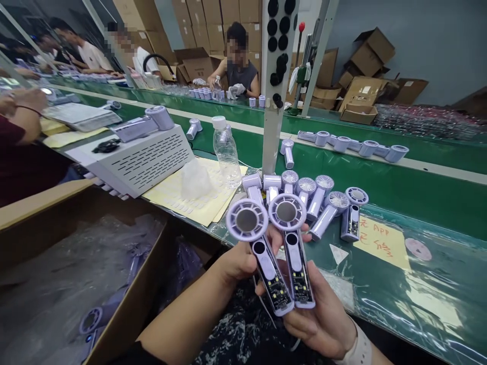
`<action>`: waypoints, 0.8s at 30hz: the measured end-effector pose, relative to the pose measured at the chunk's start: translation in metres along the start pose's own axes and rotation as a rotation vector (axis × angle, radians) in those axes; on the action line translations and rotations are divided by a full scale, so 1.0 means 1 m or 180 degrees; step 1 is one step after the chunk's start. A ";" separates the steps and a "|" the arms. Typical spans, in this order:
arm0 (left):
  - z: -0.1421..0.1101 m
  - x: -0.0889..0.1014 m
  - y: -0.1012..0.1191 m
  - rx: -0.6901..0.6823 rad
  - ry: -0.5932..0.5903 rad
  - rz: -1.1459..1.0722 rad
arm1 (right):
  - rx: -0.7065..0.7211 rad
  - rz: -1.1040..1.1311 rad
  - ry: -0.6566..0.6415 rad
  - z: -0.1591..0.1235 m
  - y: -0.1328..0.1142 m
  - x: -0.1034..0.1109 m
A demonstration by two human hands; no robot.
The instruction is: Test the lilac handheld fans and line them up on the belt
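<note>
Two lavender handheld fans with open handles and bare circuit boards are held side by side in front of me. My left hand [238,261] grips the left fan [258,248] by its handle. My right hand [323,317] cradles the right fan [292,248] from below, fingers curled around its handle. Just beyond them, a row of several similar fans [323,203] lies on the green bench edge.
A cardboard box [125,304] with plastic liner and fan parts stands at lower left. A white machine [140,157], a water bottle [226,149], yellow sheets [178,195] and a white post [276,86] stand ahead. More fans [353,144] lie on the conveyor. Other people work across and at left.
</note>
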State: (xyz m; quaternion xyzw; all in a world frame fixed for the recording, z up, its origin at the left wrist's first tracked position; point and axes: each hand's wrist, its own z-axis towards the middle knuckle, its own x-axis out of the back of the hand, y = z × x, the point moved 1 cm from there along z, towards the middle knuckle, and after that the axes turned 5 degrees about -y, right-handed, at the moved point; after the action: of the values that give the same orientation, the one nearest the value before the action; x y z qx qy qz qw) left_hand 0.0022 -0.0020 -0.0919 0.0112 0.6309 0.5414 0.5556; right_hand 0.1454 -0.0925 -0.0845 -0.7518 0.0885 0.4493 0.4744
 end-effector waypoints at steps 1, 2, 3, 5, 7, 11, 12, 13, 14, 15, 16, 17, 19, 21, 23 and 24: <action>-0.001 -0.002 0.003 -0.0015 -0.0173 0.0058 | 0.0059 -0.0389 0.0233 0.000 0.000 0.003; -0.001 -0.003 0.006 -0.0074 -0.0302 0.0092 | 0.0204 -0.0852 0.0543 -0.002 0.000 0.006; -0.001 -0.004 0.009 -0.0170 -0.0355 0.0097 | 0.0400 -0.1324 0.0899 -0.005 -0.002 0.010; -0.001 -0.004 0.015 -0.0405 -0.0193 0.0008 | 0.0808 -0.2071 0.1577 -0.015 -0.007 0.016; 0.000 -0.003 0.020 -0.0579 0.0086 -0.0084 | 0.1044 -0.2338 0.1976 -0.027 -0.015 0.019; 0.004 -0.002 0.026 -0.0733 0.0371 -0.0142 | 0.0962 -0.2361 0.1776 -0.039 -0.033 0.023; 0.006 -0.003 0.027 -0.0750 0.0392 -0.0099 | 0.0920 -0.2471 0.1722 -0.039 -0.036 0.025; 0.007 -0.004 0.027 -0.0758 0.0414 -0.0048 | 0.0895 -0.2656 0.1729 -0.039 -0.039 0.027; 0.009 -0.006 0.027 -0.0764 0.0454 0.0008 | 0.0862 -0.2902 0.1761 -0.038 -0.040 0.029; 0.010 -0.008 0.027 -0.0770 0.0525 0.0066 | 0.0828 -0.3171 0.1816 -0.037 -0.041 0.030; 0.012 -0.011 0.027 -0.0778 0.0610 0.0125 | 0.0814 -0.3413 0.1864 -0.036 -0.041 0.030; 0.014 -0.014 0.028 -0.0798 0.0704 0.0177 | 0.0803 -0.3590 0.1835 -0.035 -0.039 0.029; 0.018 -0.019 0.028 -0.0901 0.0897 0.0251 | 0.0827 -0.3673 0.1674 -0.031 -0.036 0.025; 0.023 -0.024 0.027 -0.1055 0.1043 0.0319 | 0.0873 -0.3523 0.1497 -0.024 -0.034 0.016; 0.026 -0.028 0.025 -0.1158 0.1076 0.0379 | 0.0805 -0.3321 0.1253 -0.015 -0.031 0.006; 0.028 -0.030 0.024 -0.1152 0.1039 0.0386 | 0.0743 -0.3189 0.1116 -0.010 -0.029 0.002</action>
State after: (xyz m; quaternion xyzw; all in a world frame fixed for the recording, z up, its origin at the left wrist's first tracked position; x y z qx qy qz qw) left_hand 0.0194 0.0081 -0.0489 -0.1383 0.6032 0.6725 0.4059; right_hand 0.1683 -0.0846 -0.0660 -0.7080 -0.1535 0.0232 0.6889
